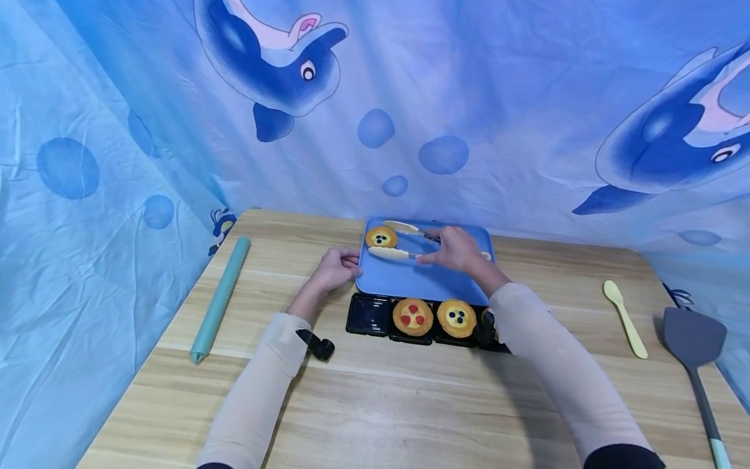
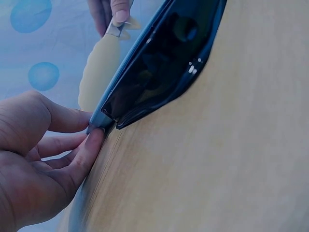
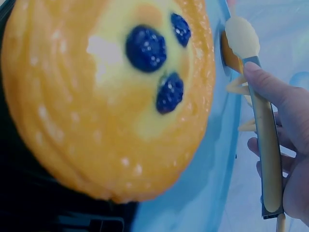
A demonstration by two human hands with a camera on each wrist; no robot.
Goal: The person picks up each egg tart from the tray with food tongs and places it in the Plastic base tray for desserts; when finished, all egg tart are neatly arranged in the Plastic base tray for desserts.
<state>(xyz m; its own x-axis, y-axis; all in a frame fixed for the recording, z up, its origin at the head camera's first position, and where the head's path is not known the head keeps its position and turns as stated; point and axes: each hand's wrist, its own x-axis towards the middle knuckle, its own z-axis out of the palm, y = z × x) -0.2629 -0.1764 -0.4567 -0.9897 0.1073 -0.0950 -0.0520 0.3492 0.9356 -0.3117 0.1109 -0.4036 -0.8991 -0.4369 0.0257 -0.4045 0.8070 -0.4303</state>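
Observation:
My left hand [image 1: 335, 269] pinches the left edge of a blue tray [image 1: 410, 277] between thumb and fingers, as the left wrist view shows. My right hand [image 1: 457, 249] grips cream-tipped tongs [image 3: 267, 154] above the tray. The spread tong tips lie on either side of a blueberry tart [image 1: 381, 237] at the tray's far left; whether they touch it I cannot tell. In front of the tray runs a row of black square containers [image 1: 368, 315]. One holds a tart with red toppings [image 1: 413, 317], another a blueberry tart [image 1: 456, 318]. My right sleeve partly hides the rightmost tart.
On the table's left lies a teal rolling pin [image 1: 221, 298]. A pale yellow spoon [image 1: 625, 319] and a grey spatula [image 1: 695, 335] are at the right. Blue dolphin-print curtain [image 1: 498, 111] hangs behind the table and along its sides.

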